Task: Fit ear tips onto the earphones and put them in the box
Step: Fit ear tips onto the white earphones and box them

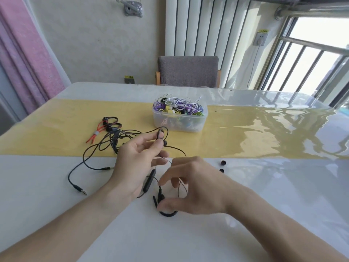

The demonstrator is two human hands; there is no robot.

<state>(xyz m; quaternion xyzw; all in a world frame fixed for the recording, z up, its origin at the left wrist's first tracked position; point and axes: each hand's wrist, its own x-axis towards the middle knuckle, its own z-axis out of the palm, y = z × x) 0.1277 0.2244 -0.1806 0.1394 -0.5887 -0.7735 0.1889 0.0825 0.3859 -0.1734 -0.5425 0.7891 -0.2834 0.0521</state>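
Near the front edge of the table, the left hand is raised a little, its thumb and fingertips pinching a black earbud with an ear hook looping above it. From that bud a thin black cable runs down past an inline remote lying on the white surface between the two wrists. The right hand hovers low over the table, fingers curled, thumb and forefinger closing on the second black earbud, whose curved ear hook rests on the table just under the thumb. Whether the thumb fully grips this bud or only touches it cannot be told.

Two small black ear tips lie loose on the white surface just right of the right hand, one a little nearer than the other.

Toward the far middle of the table, on the yellow runner, stands a clear plastic box heaped with tangled earphones in white, purple, yellow and green. Left of the box lies a bundled orange-and-black earphone set, and beside it a loose tangle of black cables spreads toward the near left, ending in two audio jack plugs on the white surface.

Beyond the far edge stands a grey upholstered chair.
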